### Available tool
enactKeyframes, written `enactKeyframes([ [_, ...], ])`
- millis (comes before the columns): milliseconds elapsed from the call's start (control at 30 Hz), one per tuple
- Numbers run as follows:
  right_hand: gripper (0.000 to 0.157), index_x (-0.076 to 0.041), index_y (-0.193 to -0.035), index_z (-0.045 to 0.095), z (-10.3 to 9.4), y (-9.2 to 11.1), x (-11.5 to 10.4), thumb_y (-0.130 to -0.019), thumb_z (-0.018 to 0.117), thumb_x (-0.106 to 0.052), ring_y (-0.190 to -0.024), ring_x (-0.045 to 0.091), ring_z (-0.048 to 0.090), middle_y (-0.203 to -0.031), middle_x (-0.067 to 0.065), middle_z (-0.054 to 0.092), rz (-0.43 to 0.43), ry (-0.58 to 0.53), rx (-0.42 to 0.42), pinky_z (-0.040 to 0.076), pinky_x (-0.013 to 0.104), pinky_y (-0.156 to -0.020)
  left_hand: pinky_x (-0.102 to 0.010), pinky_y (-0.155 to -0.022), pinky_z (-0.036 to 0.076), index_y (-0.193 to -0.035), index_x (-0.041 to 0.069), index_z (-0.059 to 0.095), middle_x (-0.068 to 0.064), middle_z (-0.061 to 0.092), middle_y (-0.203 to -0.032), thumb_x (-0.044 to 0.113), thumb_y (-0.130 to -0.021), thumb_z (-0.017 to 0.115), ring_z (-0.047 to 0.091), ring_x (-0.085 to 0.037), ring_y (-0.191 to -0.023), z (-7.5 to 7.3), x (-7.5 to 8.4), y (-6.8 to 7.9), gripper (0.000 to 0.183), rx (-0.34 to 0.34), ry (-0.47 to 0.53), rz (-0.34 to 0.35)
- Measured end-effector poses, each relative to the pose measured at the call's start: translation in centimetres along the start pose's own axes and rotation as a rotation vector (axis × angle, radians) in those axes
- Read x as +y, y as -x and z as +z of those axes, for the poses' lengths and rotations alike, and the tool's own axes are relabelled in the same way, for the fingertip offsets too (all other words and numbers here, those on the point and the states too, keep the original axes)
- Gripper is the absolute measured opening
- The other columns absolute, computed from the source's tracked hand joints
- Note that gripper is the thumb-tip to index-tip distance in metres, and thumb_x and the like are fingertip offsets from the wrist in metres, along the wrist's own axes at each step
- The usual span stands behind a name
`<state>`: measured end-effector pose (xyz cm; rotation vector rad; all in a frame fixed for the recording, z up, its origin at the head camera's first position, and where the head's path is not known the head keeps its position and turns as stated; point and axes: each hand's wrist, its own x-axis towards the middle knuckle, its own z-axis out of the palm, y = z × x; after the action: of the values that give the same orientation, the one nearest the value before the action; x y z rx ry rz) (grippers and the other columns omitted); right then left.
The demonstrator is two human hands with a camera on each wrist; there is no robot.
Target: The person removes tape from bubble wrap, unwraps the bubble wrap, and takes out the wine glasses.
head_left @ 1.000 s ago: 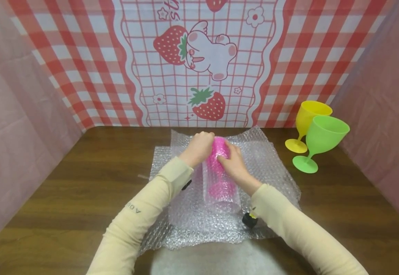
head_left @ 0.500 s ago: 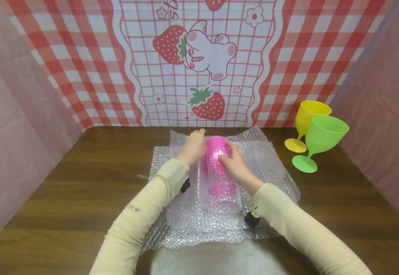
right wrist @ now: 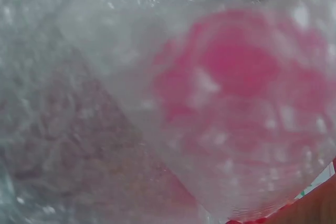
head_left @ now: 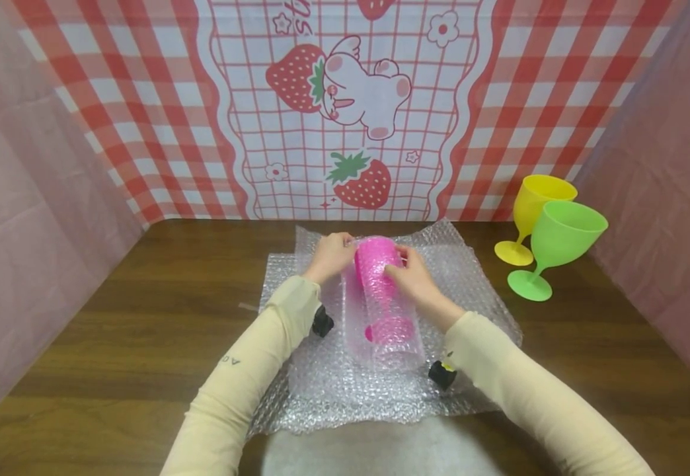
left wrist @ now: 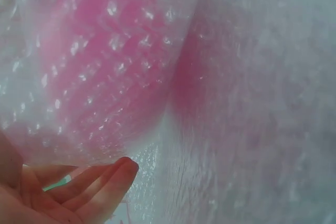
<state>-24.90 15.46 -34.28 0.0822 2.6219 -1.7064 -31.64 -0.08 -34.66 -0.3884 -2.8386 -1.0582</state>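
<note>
A pink goblet (head_left: 376, 254) lies in a loose roll of clear bubble wrap (head_left: 353, 347), bowl toward the back and foot toward the front. At its right side my right hand (head_left: 415, 276) grips the wrapped bowl, thumb on top. My left hand (head_left: 330, 254) pinches the wrap's edge at the upper left of the bowl. The left wrist view shows left-hand fingers (left wrist: 100, 190) at the lower edge of the wrap, pink showing through it. Blurred pink fills much of the right wrist view, with part of the right hand (right wrist: 310, 208) in the lower corner.
More bubble wrap (head_left: 470, 291) spreads flat under the roll on the dark wooden table (head_left: 113, 370). A green goblet (head_left: 565, 231) and a yellow goblet (head_left: 529, 205) stand upright at the back right. A checked strawberry curtain (head_left: 160, 132) hangs behind the table.
The left hand has moved left, away from the goblet's rim, drawing the wrap's edge outward. The goblet's foot has shifted slightly right, and the right hand has moved slightly right with it.
</note>
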Motion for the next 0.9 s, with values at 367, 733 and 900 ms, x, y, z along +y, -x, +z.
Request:
enactKeyframes([
  [367,0.066,0.001,-0.135,0.032,-0.6,-0.9,-1.2,-0.084,0.061,-0.03,-0.126,0.036,0.033,-0.137,0.024,0.032,-0.111,0.122,0.012,0.029,0.046,-0.105,-0.035,-0.076,0.049,-0.102,0.004,0.065,-0.01,0.067,-0.095,0.021,-0.091,0.048,0.061,-0.026,-0.086,-0.1,0.3,0.2,0.027,0.06,0.072,0.002],
  [733,0.077,-0.013,-0.136,0.036,-0.5,-1.5,-2.4,-0.075,0.068,-0.046,-0.126,0.036,0.032,-0.139,0.018,0.031,-0.164,0.308,0.021,0.032,0.052,-0.1,-0.031,-0.07,0.049,-0.097,0.007,0.066,-0.007,0.067,-0.088,0.024,-0.086,0.053,0.06,-0.021,-0.079,-0.6,1.3,0.7,0.023,0.123,0.09,0.007],
  [900,0.074,-0.013,-0.136,0.037,-0.5,-1.7,-2.3,-0.075,0.069,-0.041,-0.125,0.035,0.033,-0.137,0.018,0.033,-0.164,0.309,0.028,0.032,0.052,-0.1,-0.028,-0.065,0.049,-0.094,0.008,0.067,-0.006,0.067,-0.084,0.024,-0.085,0.055,0.059,-0.019,-0.073,-1.0,1.5,1.1,0.022,0.144,0.128,0.001],
])
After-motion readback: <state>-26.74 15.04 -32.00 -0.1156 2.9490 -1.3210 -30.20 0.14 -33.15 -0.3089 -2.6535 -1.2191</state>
